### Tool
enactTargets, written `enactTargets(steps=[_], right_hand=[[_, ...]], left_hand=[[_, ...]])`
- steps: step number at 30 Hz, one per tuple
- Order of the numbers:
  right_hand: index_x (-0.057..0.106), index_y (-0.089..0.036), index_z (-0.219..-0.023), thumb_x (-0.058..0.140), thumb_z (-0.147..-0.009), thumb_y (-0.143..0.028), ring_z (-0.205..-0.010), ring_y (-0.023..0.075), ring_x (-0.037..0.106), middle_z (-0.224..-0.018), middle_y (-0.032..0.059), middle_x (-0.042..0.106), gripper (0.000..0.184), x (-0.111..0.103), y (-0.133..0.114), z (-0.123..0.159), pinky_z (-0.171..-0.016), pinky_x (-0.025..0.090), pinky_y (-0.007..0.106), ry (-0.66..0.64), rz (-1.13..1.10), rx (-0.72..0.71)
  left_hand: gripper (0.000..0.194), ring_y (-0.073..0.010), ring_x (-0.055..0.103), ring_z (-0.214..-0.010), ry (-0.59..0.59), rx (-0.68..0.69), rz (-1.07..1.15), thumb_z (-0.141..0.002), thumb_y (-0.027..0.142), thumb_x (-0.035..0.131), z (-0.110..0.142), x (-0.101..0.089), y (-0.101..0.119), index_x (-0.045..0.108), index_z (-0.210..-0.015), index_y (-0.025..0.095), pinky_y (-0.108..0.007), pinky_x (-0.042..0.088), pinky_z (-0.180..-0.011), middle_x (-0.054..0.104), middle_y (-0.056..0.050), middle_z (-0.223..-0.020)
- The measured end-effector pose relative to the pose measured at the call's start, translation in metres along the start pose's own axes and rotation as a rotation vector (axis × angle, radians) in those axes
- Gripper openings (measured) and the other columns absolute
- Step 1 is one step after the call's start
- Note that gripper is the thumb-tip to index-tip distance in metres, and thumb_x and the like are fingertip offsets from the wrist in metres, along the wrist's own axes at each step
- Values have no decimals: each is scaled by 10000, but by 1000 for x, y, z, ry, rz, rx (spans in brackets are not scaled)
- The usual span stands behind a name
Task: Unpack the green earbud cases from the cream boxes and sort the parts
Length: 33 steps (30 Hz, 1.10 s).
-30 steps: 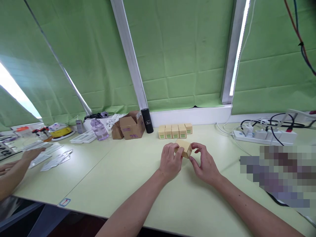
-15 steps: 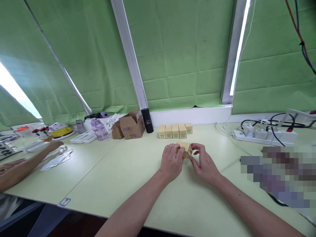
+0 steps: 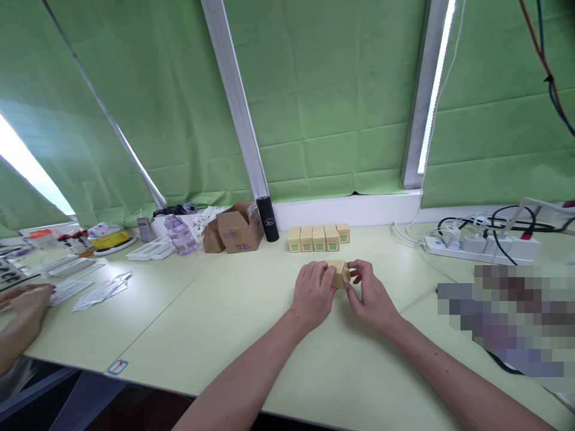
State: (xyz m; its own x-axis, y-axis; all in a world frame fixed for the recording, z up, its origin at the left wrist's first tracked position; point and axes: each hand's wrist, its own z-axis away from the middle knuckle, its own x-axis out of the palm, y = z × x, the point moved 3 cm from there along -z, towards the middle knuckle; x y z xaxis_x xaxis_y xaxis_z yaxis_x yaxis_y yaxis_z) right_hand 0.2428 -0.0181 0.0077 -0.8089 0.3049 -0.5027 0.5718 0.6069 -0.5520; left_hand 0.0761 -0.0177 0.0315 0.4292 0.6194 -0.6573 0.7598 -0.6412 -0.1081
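A small tan cardboard box (image 3: 336, 270) is between my two hands, close to the table surface. My left hand (image 3: 313, 292) is closed around its left side, with the fingers over the front and top. On the box's right end, my right hand (image 3: 369, 299) pinches with thumb and fingers at the end face. Part of the box is hidden behind my left fingers. Just beyond, several similar small boxes (image 3: 318, 238) with green-edged labels stand side by side in a row.
Behind on the left stand an open brown carton (image 3: 241, 230), a black cylinder (image 3: 268, 219) and a purple-tinted bottle (image 3: 180, 236). A power strip (image 3: 483, 248) with cables lies at right, near a blurred patch (image 3: 498, 326). Another person's hand (image 3: 29, 302) is at far left by plastic bags (image 3: 103, 291).
My hands and the small box stay almost in place. At far left, the other person's arm has drawn back toward the table's left edge.
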Motion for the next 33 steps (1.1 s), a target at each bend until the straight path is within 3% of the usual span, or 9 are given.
enactTargets(steps=[6, 19, 26, 33], right_hand=[[349, -231, -1234, 521, -917, -311, -882, 249, 668, -1078, 94, 640, 370, 0, 0, -2, -692, 565, 388, 0, 53, 58], [372, -238, -1149, 503, -907, -299, -863, 250, 664, -1059, 105, 641, 282, 3, 4, -2, -683, 542, 374, -7, 32, 63], [356, -245, -1140, 374, -941, -238, -577, 201, 588, -852, 31, 638, 200, -1, 15, -3, -557, 455, 326, -14, -42, 164], [375, -260, -1170, 345, -1025, -398, -653, 234, 688, -920, 69, 704, 203, -5, 17, -7, -596, 523, 362, 52, -202, 262]], left_hand=[[443, -300, 586, -1030, -53, -21, 34, -844, 193, 659, 1, 2, 0, 499, -1257, 176, -459, 536, -847, 599, -139, -1155], [468, -307, 585, -1057, -103, -63, 126, -837, 170, 644, 2, 6, -1, 466, -1268, 209, -467, 562, -831, 591, -134, -1190], [526, -306, 589, -1107, -128, -145, 208, -816, 143, 672, 4, 11, -9, 435, -1279, 223, -474, 565, -868, 591, -125, -1219], [482, -283, 594, -1113, -136, -231, 305, -830, 148, 688, 5, 12, -13, 463, -1246, 239, -448, 568, -868, 608, -106, -1212]])
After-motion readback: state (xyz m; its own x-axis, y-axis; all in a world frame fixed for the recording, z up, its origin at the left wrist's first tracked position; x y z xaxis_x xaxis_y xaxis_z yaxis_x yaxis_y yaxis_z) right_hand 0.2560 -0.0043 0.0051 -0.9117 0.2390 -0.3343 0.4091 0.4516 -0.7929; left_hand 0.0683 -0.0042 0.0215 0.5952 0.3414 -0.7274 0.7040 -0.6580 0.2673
